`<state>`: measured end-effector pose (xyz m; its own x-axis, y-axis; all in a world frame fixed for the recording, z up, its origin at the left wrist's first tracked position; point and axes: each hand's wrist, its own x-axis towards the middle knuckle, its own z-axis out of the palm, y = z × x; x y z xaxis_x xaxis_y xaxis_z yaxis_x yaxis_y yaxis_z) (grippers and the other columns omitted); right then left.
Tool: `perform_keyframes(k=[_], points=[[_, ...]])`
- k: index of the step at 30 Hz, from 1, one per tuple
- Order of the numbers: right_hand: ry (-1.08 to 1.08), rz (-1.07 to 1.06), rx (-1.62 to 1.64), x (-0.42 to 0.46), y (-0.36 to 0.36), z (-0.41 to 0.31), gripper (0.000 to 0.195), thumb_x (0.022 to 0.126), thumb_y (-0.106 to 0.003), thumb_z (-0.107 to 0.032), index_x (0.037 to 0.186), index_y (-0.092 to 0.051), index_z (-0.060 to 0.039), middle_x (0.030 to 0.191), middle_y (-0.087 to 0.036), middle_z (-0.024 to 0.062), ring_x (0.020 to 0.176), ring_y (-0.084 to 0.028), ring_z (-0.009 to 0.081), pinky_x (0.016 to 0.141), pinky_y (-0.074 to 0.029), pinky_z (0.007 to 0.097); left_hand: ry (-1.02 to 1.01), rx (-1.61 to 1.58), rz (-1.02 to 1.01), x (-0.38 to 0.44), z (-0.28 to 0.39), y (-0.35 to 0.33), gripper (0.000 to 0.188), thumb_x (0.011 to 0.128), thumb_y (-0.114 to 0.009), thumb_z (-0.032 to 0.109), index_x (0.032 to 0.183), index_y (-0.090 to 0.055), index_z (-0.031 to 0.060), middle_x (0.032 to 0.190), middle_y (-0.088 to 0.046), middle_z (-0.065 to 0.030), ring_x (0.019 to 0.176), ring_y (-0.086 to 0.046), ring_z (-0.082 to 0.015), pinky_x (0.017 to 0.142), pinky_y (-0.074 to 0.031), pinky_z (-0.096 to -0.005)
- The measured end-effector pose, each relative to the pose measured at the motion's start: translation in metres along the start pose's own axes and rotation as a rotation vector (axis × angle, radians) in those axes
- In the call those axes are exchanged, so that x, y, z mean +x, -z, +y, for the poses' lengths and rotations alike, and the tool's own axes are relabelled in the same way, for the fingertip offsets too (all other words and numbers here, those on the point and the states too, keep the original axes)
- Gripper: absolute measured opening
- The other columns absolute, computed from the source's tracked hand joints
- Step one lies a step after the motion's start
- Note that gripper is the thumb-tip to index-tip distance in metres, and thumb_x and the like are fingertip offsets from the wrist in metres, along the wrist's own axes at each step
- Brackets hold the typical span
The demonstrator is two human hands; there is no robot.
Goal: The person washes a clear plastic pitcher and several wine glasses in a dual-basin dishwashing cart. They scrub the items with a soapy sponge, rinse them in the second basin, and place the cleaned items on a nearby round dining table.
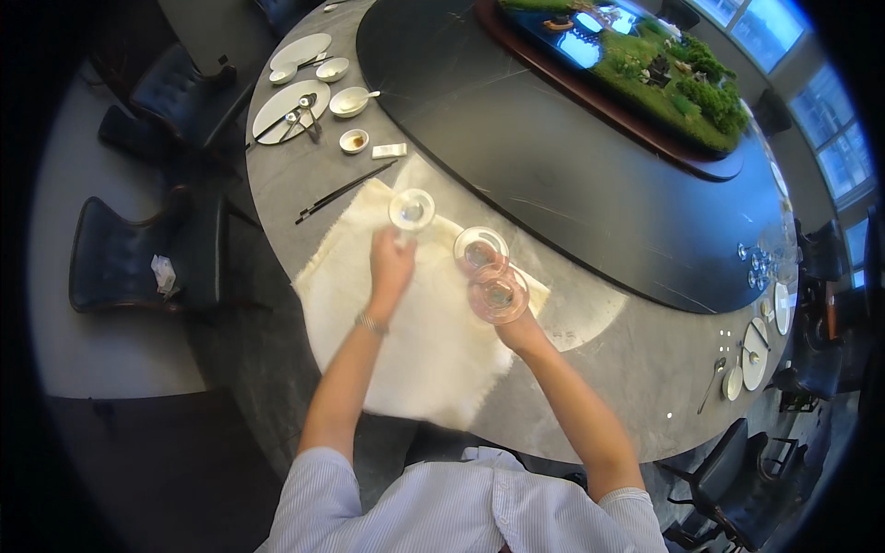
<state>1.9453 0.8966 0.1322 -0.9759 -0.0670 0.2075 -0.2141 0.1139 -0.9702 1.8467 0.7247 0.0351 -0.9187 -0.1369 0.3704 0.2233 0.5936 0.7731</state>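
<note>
A cream cloth (429, 345) lies over the near edge of the round table. My left hand (393, 266) is at the handle of a small glass piece (412, 209), which looks like a cup or stemmed glass; the fingers are slightly blurred. My right hand (518, 332) is closed at the lower side of a clear, pinkish glass (499, 296). Another clear glass (481, 252) touches or overlaps it from behind, above the cloth's right corner. Black chopsticks (346, 191) lie on the tabletop left of the cloth.
A dark turntable (553, 186) bears a miniature garden (664, 83). Used plates (276, 114), bowls (349, 101) and spoons stand at the upper left. More plates (753, 356) and several stemmed glasses (758, 266) are at the right. A leather chair (117, 256) stands at the left.
</note>
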Motion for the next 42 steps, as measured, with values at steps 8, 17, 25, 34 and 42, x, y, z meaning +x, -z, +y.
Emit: perform_keyframes(k=[8, 17, 25, 34, 42], points=[[-0.142, -0.058, 0.007, 0.027, -0.037, 0.055, 0.033, 0.072, -0.059, -0.004, 0.101, -0.043, -0.0039, 0.117, -0.044, 0.0116, 0.106, -0.044, 0.0208, 0.087, -0.036, 0.0295, -0.170, -0.257, -0.353, -0.011, 0.021, -0.009, 0.021, 0.070, -0.061, 0.008, 0.089, -0.054, 0.0021, 0.082, -0.057, -0.0120, 0.068, -0.058, -0.0254, 0.060, -0.046, -0.0314], [-0.089, 0.315, 0.045, 0.008, -0.041, 0.074, 0.016, 0.071, -0.061, -0.001, 0.082, -0.051, -0.0039, 0.110, -0.051, 0.0163, 0.098, -0.051, 0.0262, 0.087, -0.038, 0.0359, -0.179, -0.212, -0.497, -0.003, 0.013, -0.015, 0.028, 0.073, -0.053, 0.002, 0.100, -0.052, 0.0034, 0.097, -0.056, -0.0127, 0.083, -0.057, -0.0297, 0.070, -0.047, -0.0349], [-0.026, 0.392, -0.298, -0.013, -0.027, 0.111, 0.059, 0.066, -0.067, -0.021, 0.116, -0.040, -0.0079, 0.121, -0.039, 0.0141, 0.116, -0.034, 0.0312, 0.095, -0.029, 0.0396, -0.092, -0.206, -0.436, -0.032, -0.019, -0.035, 0.042, 0.074, -0.054, 0.006, 0.113, -0.042, -0.0051, 0.107, -0.049, -0.0187, 0.094, -0.052, -0.0275, 0.079, -0.041, -0.0344], [-0.404, 0.963, 1.163, -0.147, 0.074, 0.049, 0.046, 0.077, -0.052, -0.019, 0.119, -0.037, -0.0060, 0.116, -0.042, 0.0094, 0.102, -0.047, 0.0223, 0.086, -0.038, 0.0363, 0.613, -0.670, -0.888, -0.189, 0.086, -0.005, 0.024, 0.081, -0.045, 0.006, 0.104, -0.041, 0.0027, 0.085, -0.045, -0.0023, 0.065, -0.045, -0.0087, 0.056, -0.040, -0.0221], [0.304, 1.392, 0.875, -0.427, 0.185, -0.080, 0.019, 0.079, -0.052, -0.015, 0.096, -0.051, -0.0083, 0.090, -0.055, 0.0042, 0.088, -0.053, 0.0169, 0.076, -0.042, 0.0319, 0.052, -0.904, -1.362, -0.298, 0.274, -0.067, 0.022, 0.082, -0.044, 0.006, 0.103, -0.043, 0.0012, 0.091, -0.045, -0.0049, 0.067, -0.046, -0.0108, 0.059, -0.041, -0.0232]])
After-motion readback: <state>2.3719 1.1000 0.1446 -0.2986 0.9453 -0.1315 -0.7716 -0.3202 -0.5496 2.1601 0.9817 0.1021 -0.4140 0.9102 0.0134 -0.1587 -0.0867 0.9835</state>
